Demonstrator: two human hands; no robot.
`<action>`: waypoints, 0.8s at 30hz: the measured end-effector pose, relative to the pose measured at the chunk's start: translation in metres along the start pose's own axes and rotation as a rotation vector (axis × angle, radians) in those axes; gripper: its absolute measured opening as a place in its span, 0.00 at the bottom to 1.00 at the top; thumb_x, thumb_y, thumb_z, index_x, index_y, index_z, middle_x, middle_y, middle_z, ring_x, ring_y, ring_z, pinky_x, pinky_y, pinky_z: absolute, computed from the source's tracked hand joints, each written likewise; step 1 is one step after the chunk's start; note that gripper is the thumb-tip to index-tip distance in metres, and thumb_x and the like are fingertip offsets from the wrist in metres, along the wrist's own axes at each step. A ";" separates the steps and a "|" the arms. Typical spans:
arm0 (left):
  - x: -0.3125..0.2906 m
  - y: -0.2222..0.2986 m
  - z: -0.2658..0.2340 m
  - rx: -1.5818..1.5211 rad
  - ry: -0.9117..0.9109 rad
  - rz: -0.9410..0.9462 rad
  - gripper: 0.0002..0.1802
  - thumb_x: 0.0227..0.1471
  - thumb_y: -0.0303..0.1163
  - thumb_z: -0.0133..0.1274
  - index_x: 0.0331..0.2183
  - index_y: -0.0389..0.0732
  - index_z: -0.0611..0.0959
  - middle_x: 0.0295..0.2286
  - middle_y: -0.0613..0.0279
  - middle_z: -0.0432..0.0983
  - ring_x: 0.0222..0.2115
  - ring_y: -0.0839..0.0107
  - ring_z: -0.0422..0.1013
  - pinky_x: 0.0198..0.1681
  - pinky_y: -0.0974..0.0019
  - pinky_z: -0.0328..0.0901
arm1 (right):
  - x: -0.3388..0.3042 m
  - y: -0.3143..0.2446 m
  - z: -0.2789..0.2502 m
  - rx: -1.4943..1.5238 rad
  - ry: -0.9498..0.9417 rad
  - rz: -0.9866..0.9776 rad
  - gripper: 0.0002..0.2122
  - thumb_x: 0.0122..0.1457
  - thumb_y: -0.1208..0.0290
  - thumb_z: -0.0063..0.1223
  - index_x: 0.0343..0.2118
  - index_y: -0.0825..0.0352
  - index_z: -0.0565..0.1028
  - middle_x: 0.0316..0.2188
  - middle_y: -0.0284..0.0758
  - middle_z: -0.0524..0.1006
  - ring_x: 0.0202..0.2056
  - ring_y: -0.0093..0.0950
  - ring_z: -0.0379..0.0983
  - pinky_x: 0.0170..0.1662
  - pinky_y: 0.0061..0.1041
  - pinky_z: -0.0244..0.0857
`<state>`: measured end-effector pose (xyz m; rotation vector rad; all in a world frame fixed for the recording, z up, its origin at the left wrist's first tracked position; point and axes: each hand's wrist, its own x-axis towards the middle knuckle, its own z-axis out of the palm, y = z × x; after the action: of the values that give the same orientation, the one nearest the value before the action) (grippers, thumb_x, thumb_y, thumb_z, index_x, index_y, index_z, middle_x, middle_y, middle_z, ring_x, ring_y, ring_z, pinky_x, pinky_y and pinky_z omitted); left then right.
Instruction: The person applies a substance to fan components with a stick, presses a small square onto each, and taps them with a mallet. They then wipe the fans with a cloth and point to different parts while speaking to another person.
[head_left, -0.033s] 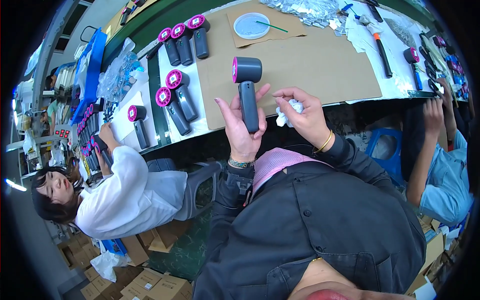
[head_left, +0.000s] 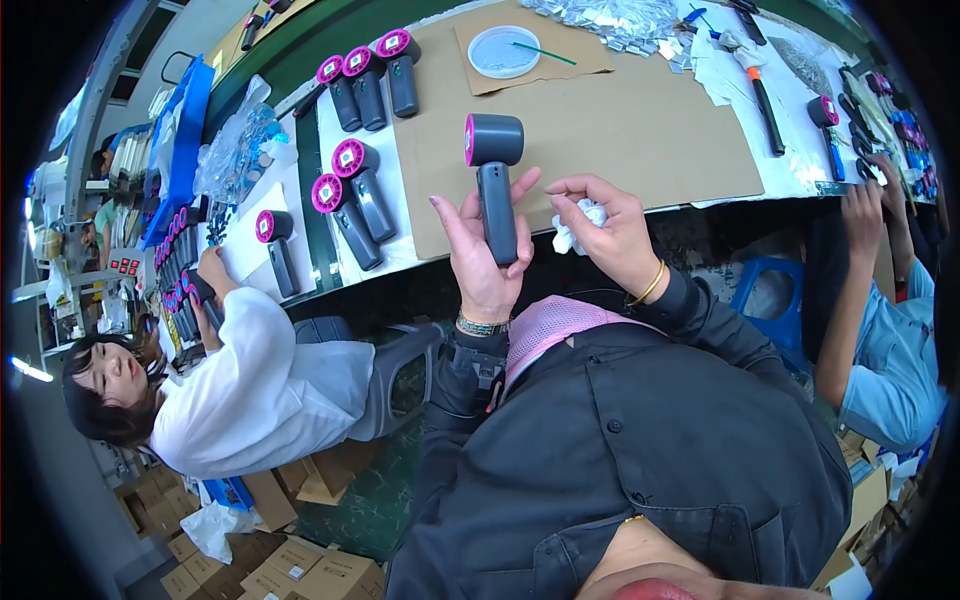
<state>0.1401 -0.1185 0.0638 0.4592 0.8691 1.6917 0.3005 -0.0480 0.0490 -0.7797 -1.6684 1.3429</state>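
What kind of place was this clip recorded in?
Most likely a factory assembly line. Many identical grey handheld devices with pink heads lie in rows on a long workbench, co-workers sit alongside, and stacked cardboard cartons cover the floor.

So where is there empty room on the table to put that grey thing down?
The brown cardboard sheet is mostly bare right of the grey handheld device that the left hand holds. It is crowded left, by the pink-faced devices, and at the far right among the tools.
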 end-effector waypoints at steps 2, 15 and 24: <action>-0.001 0.001 -0.001 -0.022 -0.003 -0.008 0.49 0.67 0.73 0.21 0.57 0.37 0.72 0.55 0.38 0.76 0.14 0.79 0.64 0.10 0.79 0.53 | -0.001 0.000 0.001 -0.009 -0.006 -0.001 0.08 0.68 0.73 0.59 0.46 0.69 0.81 0.33 0.28 0.81 0.34 0.16 0.77 0.37 0.19 0.70; 0.008 0.003 0.000 -0.052 0.016 -0.020 0.51 0.66 0.73 0.23 0.62 0.35 0.71 0.57 0.35 0.72 0.12 0.80 0.60 0.10 0.80 0.52 | 0.007 0.000 -0.001 -0.016 -0.014 0.004 0.08 0.68 0.74 0.59 0.45 0.70 0.81 0.33 0.29 0.81 0.34 0.17 0.77 0.38 0.19 0.71; 0.043 0.136 -0.064 -0.061 -0.026 0.277 0.51 0.65 0.75 0.26 0.53 0.35 0.77 0.55 0.36 0.76 0.13 0.79 0.63 0.11 0.78 0.51 | 0.021 -0.006 -0.001 -0.164 -0.003 -0.055 0.07 0.67 0.75 0.59 0.44 0.72 0.81 0.34 0.29 0.81 0.35 0.17 0.76 0.40 0.19 0.70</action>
<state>-0.0061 -0.1124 0.1174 0.5797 0.7585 1.9547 0.2919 -0.0308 0.0601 -0.8197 -1.8059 1.1803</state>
